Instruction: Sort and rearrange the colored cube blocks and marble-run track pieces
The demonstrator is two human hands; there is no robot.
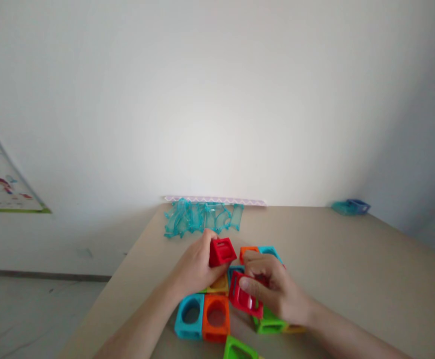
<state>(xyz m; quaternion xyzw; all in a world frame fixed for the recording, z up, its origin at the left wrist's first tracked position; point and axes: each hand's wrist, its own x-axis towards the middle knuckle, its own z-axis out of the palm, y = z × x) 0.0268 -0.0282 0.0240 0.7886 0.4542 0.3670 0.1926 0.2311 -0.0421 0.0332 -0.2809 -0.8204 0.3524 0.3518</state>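
My left hand [198, 267] grips a red block [222, 252], raised above the coloured blocks near the middle of the table. Just right of it, my right hand [271, 286] is closed on a second red block [245, 295], with the thumb on its face. A blue block [189, 316] and an orange block [216, 318] with round openings stand side by side below my left hand. Under my right hand is a green block [270, 323], partly covered. Another green block [239, 349] lies at the lower edge. Beyond the hands are a small orange block [247, 251] and a blue one [271, 252].
Translucent teal pieces [202, 218] lie in a pile at the back of the table [314, 249], before a pale patterned strip [217, 200] by the wall. A dark blue and teal item [351, 207] sits at the back right corner. A poster [4, 174] hangs left.
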